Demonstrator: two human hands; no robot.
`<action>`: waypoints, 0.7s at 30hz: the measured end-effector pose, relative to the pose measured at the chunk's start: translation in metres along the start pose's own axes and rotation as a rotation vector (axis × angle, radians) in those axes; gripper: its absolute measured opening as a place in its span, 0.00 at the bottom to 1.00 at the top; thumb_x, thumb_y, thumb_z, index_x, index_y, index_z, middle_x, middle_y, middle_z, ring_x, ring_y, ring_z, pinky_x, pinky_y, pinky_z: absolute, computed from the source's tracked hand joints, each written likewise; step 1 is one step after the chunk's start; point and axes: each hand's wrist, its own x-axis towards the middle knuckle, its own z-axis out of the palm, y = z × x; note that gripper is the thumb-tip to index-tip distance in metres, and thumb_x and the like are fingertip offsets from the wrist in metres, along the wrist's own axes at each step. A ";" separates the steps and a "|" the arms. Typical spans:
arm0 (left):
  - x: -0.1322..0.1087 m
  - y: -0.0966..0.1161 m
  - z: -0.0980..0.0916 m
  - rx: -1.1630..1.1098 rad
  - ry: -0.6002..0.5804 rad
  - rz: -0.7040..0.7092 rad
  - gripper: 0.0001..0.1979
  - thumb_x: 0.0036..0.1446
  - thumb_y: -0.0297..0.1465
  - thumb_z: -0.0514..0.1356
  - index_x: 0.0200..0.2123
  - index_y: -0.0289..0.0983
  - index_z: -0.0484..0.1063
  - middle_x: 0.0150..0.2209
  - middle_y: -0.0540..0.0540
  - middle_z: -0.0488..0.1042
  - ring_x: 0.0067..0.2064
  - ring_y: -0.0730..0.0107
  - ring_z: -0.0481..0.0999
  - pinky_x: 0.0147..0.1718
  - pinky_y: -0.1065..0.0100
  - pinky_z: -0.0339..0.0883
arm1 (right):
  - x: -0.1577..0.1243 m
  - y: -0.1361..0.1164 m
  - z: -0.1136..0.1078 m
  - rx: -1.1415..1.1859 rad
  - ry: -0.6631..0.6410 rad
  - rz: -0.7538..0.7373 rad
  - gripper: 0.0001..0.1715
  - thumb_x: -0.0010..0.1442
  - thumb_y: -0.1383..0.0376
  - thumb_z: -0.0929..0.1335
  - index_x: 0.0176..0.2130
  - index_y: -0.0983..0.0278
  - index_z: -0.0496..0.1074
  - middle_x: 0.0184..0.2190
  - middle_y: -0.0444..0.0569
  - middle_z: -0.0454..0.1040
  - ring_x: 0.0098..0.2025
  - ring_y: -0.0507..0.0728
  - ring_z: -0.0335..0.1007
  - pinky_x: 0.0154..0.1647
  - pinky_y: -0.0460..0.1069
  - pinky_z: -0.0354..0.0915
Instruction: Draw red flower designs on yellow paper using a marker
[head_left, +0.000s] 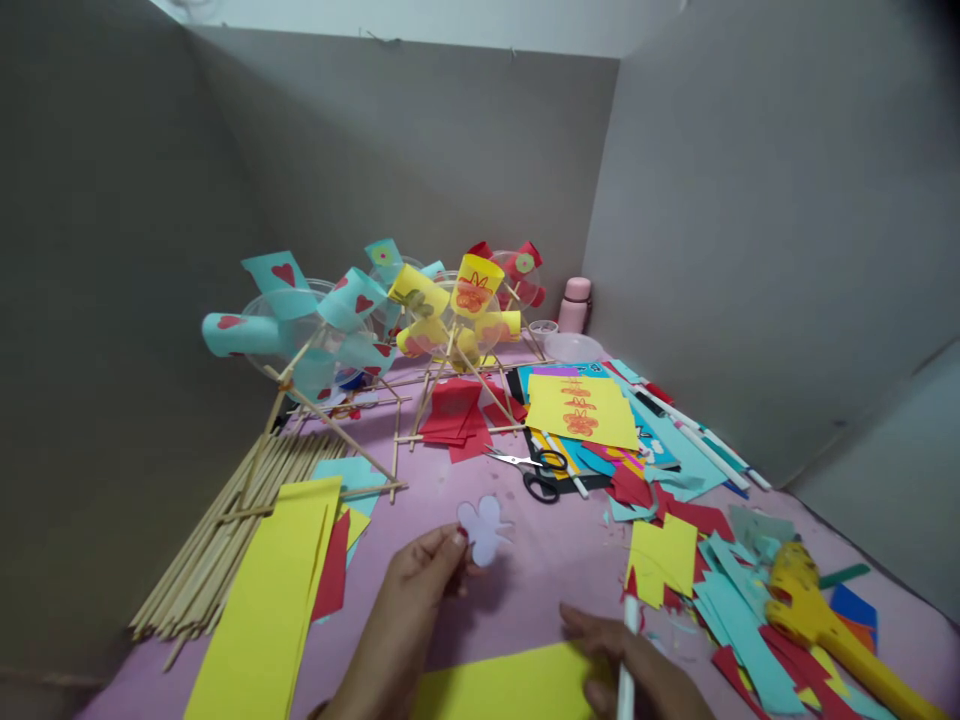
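Note:
My left hand [420,590] pinches a pale butterfly-shaped paper cutout [484,530] by its left edge, above the pink tabletop. At the lower right, my right hand [626,655] has a white felt-tip pen [628,650] with a red end pointing up, held against its fingers. That hand lies over the right side of a yellow paper sheet [495,685] at the front edge of the view. Black-handled scissors [536,470] lie spread beyond both hands.
Paper pinwheels on stick stands, blue [300,320] and yellow [454,310], stand behind. Wooden sticks [240,520] and yellow strips [274,590] lie left. Paper scraps [742,600], a yellow glue gun [817,620] and a yellow sheet with red drawings [619,410] are right. Grey walls surround the table.

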 end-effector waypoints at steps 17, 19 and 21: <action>-0.026 0.001 0.037 -0.516 -0.233 -0.270 0.21 0.51 0.48 0.61 0.26 0.33 0.73 0.22 0.48 0.73 0.25 0.73 0.71 0.24 0.75 0.62 | 0.036 -0.042 0.003 0.803 0.108 0.436 0.20 0.52 0.58 0.74 0.30 0.61 0.59 0.21 0.37 0.68 0.23 0.48 0.62 0.25 0.43 0.55; -0.030 0.000 0.028 -0.427 -0.148 -0.228 0.18 0.52 0.44 0.62 0.24 0.34 0.73 0.22 0.49 0.74 0.25 0.72 0.72 0.25 0.75 0.64 | 0.039 -0.049 0.000 0.771 0.120 0.467 0.20 0.51 0.58 0.73 0.30 0.61 0.58 0.21 0.36 0.67 0.23 0.48 0.61 0.25 0.43 0.56; -0.042 -0.003 0.018 -0.164 0.040 -0.015 0.10 0.57 0.38 0.59 0.33 0.38 0.76 0.31 0.49 0.79 0.33 0.69 0.77 0.31 0.74 0.68 | 0.039 -0.052 -0.002 0.741 0.154 0.460 0.19 0.52 0.57 0.72 0.29 0.61 0.58 0.22 0.37 0.67 0.23 0.49 0.62 0.26 0.44 0.57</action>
